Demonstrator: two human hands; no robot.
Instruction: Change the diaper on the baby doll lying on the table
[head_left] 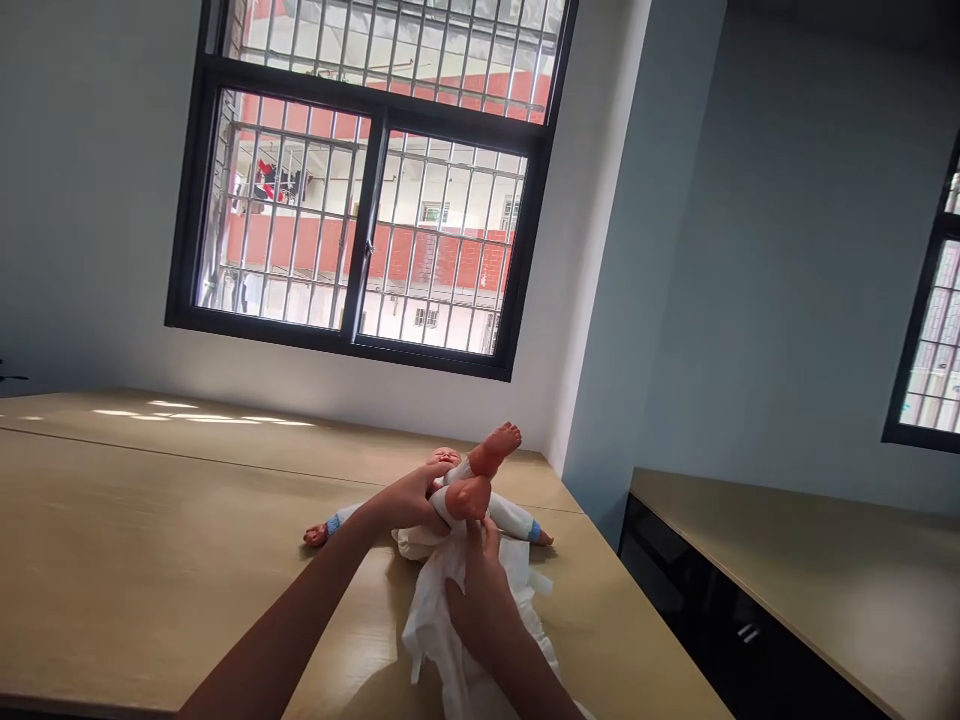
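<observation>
A baby doll (420, 541) in white clothes with blue cuffs lies on its back on the table, arms spread out and head at the far side. My left hand (414, 500) is closed around its legs and holds them up, so the bare feet (491, 465) point toward the upper right. Beneath and in front of the doll's bottom a white diaper (431, 625) lies spread, its side tabs loose. My right hand (484, 590) rests on the diaper, thumb apart from the fingers, which reach up below the doll's raised heel. Their tips are partly hidden.
The wooden table (187, 550) runs up to the wall under a barred window (367, 230), and its right edge slopes away close to the doll. Beyond a gap on the right stands a second table (810, 560) with a dark front panel.
</observation>
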